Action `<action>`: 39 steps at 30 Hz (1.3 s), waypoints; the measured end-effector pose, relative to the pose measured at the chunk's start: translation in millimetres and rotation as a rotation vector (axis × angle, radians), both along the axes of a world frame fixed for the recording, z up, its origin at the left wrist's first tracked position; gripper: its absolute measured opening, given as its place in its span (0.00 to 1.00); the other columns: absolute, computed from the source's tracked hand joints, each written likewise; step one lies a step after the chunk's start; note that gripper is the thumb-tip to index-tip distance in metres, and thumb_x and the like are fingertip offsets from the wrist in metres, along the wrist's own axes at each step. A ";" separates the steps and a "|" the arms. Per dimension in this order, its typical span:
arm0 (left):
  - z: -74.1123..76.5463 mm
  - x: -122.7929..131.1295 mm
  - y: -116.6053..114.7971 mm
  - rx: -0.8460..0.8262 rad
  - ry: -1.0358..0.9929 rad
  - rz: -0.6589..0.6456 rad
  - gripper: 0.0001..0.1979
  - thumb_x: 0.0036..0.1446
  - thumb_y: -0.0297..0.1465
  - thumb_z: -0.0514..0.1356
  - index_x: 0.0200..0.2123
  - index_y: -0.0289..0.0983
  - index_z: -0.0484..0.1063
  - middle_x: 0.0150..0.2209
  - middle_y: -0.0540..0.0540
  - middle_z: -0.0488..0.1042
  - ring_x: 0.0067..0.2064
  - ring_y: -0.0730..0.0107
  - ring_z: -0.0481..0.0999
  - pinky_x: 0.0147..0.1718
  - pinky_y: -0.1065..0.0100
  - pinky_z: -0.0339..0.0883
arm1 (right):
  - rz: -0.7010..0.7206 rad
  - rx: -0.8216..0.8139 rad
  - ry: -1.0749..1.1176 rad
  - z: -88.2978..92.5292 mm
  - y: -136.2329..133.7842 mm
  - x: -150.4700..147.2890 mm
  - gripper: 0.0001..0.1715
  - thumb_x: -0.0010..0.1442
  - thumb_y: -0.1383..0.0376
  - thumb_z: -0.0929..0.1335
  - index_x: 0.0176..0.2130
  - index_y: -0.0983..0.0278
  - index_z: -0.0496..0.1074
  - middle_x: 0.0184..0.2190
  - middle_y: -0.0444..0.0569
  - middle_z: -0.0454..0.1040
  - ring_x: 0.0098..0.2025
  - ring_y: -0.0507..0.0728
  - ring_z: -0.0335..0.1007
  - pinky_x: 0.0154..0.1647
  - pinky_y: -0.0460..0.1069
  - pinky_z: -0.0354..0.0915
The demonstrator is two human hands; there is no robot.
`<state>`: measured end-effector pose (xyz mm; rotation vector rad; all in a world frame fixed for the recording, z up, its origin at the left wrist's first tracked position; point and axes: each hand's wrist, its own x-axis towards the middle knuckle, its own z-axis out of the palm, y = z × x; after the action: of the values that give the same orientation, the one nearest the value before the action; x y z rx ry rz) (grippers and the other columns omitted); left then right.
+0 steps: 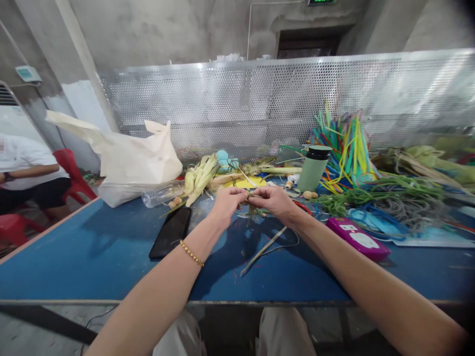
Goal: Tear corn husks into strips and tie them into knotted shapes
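Observation:
My left hand (227, 201) and my right hand (272, 201) meet above the middle of the blue table (92, 257). Both are closed in a pinch on a small bundle of thin green and tan plant strips (253, 199) held between them. A gold bead bracelet (191, 253) sits on my left wrist. Below the hands a long pale strip (262, 250) lies flat on the table. A black phone (170, 231) lies just left of my left forearm.
A cream bag (129, 158) and a clear bottle (161, 194) lie at the back left. A green flask (313, 168), coloured strips (345, 143), green cords (371, 198) and a magenta box (358, 238) are on the right. A seated person (25, 173) is at far left.

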<state>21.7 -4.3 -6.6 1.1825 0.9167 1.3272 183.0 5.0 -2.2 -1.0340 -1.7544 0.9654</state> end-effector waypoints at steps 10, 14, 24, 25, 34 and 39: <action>-1.4 0.7 2.0 -0.139 -0.192 -0.103 0.06 0.39 0.23 0.66 0.26 0.32 0.74 0.26 0.47 0.72 0.26 0.76 0.70 0.22 0.73 0.53 | -0.051 -0.017 0.089 -0.4 -1.7 -1.4 0.21 0.42 0.53 0.77 0.27 0.67 0.76 0.23 0.46 0.74 0.25 0.50 0.64 0.27 0.47 0.58; -4.5 4.4 3.7 -0.162 -0.200 -0.098 0.07 0.39 0.23 0.66 0.26 0.32 0.73 0.25 0.48 0.71 0.25 0.76 0.69 0.21 0.73 0.53 | -0.064 -0.018 0.058 -1.9 -0.5 -2.3 0.20 0.42 0.53 0.77 0.27 0.68 0.76 0.22 0.46 0.74 0.24 0.50 0.63 0.26 0.47 0.58; -6.1 -9.0 11.8 -0.222 -0.064 -0.128 0.09 0.50 0.33 0.68 0.31 0.33 0.75 0.29 0.44 0.77 0.28 0.70 0.77 0.26 0.70 0.62 | -0.075 -0.076 0.132 -4.9 9.9 9.1 0.23 0.41 0.51 0.78 0.25 0.67 0.75 0.19 0.43 0.70 0.23 0.49 0.60 0.26 0.47 0.56; -8.0 -7.4 11.2 -0.238 -0.022 -0.179 0.12 0.50 0.36 0.69 0.32 0.33 0.75 0.29 0.43 0.78 0.28 0.69 0.77 0.27 0.69 0.63 | -0.088 -0.086 0.150 -5.2 9.9 9.6 0.23 0.40 0.51 0.78 0.25 0.67 0.75 0.20 0.43 0.70 0.23 0.49 0.61 0.26 0.47 0.57; -15.9 -0.4 12.7 -0.111 -0.020 -0.153 0.12 0.44 0.29 0.72 0.22 0.32 0.72 0.20 0.47 0.72 0.23 0.73 0.73 0.22 0.72 0.55 | -0.204 -0.107 0.228 -2.5 15.4 13.8 0.21 0.47 0.50 0.76 0.31 0.65 0.77 0.33 0.50 0.78 0.29 0.52 0.70 0.26 0.45 0.61; -16.0 -13.0 24.0 -0.119 -0.038 -0.026 0.12 0.42 0.28 0.73 0.24 0.32 0.72 0.22 0.49 0.72 0.22 0.78 0.70 0.21 0.73 0.54 | -0.256 -0.203 0.164 -13.3 20.6 17.1 0.17 0.45 0.56 0.78 0.25 0.66 0.75 0.24 0.48 0.75 0.24 0.51 0.68 0.21 0.45 0.62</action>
<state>8.7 19.8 -22.6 1.0711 0.9368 1.2532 200.1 25.6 -15.4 -1.2369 -1.3732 1.0471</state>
